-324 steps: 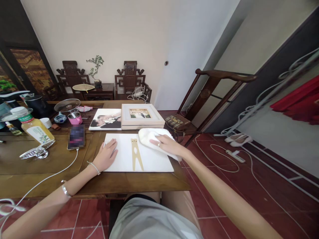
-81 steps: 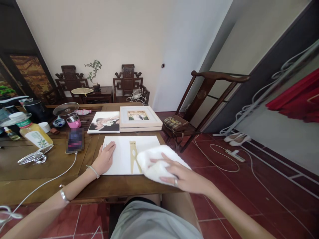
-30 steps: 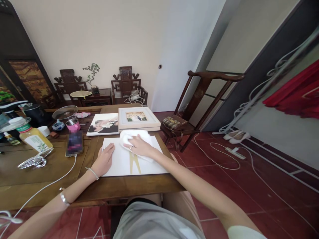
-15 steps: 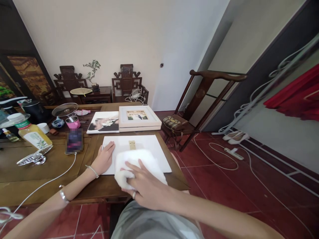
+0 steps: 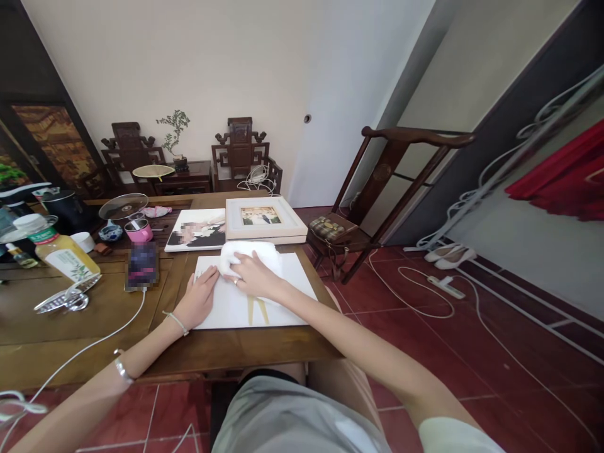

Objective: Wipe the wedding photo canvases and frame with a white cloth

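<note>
A white flat panel [image 5: 295, 302] lies near the table's front edge, with yellowish leg-like shapes [image 5: 257, 311] showing on its lower part. My right hand [image 5: 252, 275] grips a folded white towel [image 5: 267, 255] and presses it on the panel's far part, hiding what is beneath. At the panel's left edge rests my left hand [image 5: 201, 299], fingers stretched out and holding nothing. Its fingertips are close to the towel's left side.
Behind the panel are a framed photo [image 5: 267, 220] and a photo print [image 5: 198, 229]. To the left stand a yellow bottle [image 5: 66, 251], a pink cup [image 5: 139, 231], a phone [image 5: 142, 265] on a cable and a silver hair claw [image 5: 70, 299]. A wooden chair [image 5: 387, 170] holds a bag.
My right hand has pushed the towel away from me, from the panel's near part to its far part, uncovering the yellowish leg shapes. My left hand has hardly moved.
</note>
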### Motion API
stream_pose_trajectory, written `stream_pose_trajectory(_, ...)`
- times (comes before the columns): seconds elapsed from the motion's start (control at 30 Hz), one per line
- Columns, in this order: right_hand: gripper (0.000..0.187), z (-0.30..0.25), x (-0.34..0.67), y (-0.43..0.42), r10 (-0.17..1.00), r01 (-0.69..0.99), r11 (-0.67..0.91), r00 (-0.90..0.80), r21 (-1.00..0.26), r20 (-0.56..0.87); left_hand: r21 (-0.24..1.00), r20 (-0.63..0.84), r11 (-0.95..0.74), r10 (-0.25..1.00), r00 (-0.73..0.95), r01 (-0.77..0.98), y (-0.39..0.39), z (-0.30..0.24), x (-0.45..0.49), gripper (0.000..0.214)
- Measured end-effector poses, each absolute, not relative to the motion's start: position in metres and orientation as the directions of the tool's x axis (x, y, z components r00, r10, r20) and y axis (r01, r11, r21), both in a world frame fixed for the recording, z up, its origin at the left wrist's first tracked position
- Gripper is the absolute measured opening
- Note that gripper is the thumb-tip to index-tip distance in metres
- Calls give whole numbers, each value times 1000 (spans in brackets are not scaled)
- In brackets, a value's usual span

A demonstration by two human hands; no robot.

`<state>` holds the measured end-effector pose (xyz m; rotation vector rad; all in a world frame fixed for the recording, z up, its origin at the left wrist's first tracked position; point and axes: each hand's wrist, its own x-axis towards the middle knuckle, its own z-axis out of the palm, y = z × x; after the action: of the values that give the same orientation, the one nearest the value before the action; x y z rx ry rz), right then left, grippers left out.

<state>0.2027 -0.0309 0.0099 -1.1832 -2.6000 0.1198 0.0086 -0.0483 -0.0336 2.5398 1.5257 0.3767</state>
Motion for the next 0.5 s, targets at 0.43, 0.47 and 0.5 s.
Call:
stream_pose_trajectory(0.43,23,22,215,-153,591,553,795,-799,-248,114,254,129,-476,879,459,842,-50,-32,7,50)
stream_pose_trajectory(0.47,23,21,215,-155,601,559,786,-790,-263,117,255,136,-480,877,460,839,-50,-32,7,49)
stream_pose_trajectory(0.5,22,20,215,-154,619,572,773,-774,-274,130,256,144,-482,876,460,838,-49,-33,7,49)
